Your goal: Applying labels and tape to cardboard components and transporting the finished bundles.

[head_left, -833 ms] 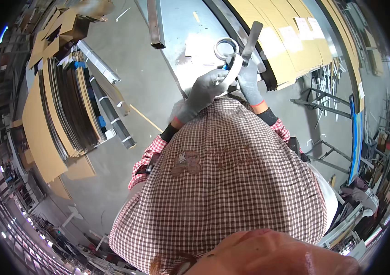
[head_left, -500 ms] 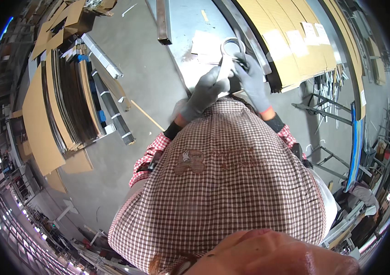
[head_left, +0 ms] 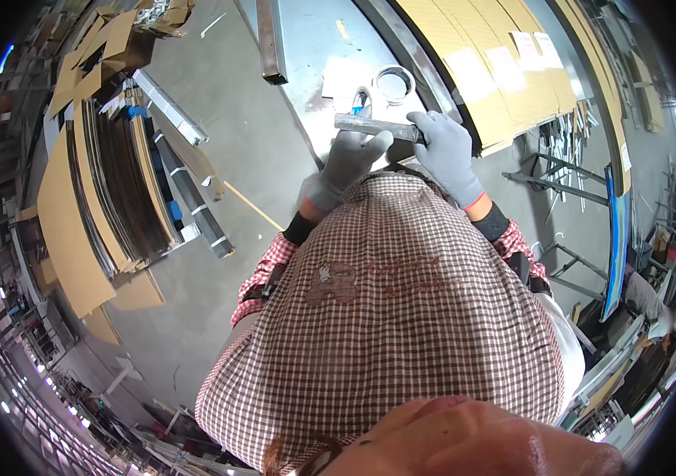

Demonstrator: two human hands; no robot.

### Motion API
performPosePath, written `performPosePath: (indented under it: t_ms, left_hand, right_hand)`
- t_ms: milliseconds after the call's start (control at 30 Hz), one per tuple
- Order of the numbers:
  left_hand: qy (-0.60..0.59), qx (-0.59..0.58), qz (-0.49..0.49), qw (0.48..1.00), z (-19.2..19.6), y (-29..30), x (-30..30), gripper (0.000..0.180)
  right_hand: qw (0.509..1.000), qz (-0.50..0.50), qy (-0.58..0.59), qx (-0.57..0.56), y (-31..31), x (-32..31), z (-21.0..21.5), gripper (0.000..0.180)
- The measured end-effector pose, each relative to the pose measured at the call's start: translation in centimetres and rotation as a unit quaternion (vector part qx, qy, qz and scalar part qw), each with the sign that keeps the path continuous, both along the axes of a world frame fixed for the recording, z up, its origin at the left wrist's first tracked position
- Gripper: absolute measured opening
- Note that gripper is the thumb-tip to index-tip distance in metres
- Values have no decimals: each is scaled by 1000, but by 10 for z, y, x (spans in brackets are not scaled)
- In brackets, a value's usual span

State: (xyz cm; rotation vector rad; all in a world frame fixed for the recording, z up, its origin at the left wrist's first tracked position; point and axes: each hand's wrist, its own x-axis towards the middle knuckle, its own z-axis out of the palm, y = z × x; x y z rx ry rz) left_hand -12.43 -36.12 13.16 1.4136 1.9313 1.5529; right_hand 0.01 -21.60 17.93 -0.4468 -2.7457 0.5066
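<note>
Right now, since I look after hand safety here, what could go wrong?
The flat grey bar in the right hand crosses in front of the left hand, so a slip might strike those fingers. It partly hides the blue-cored ring there, so that grip could be misjudged. The white tape roll just beyond might get knocked.

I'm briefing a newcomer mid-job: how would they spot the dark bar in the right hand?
Find the pale table ahead of the checked apron. At its near edge, the gloved right hand grips one end of the dark bar. It is straight, unlike the round white roll just beyond.
</note>
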Motion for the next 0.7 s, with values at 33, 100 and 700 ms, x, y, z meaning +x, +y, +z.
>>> performPosePath:
  t_ms: [33, 100, 700]
  left_hand:
    - [-2, 35, 6, 999, -3, 4, 1, 19]
    - [-4, 68, 10, 998, -8, 6, 0, 21]
    - [-193, -42, -10, 980, 28, 17, -5, 24]
  right_hand:
    - [1000, -2, 0, 0, 1, 0, -1, 33]
    - [1000, -21, -10, 3, 1, -2, -5, 29]
    - [903, -100, 109, -404, 5, -11, 2, 35]
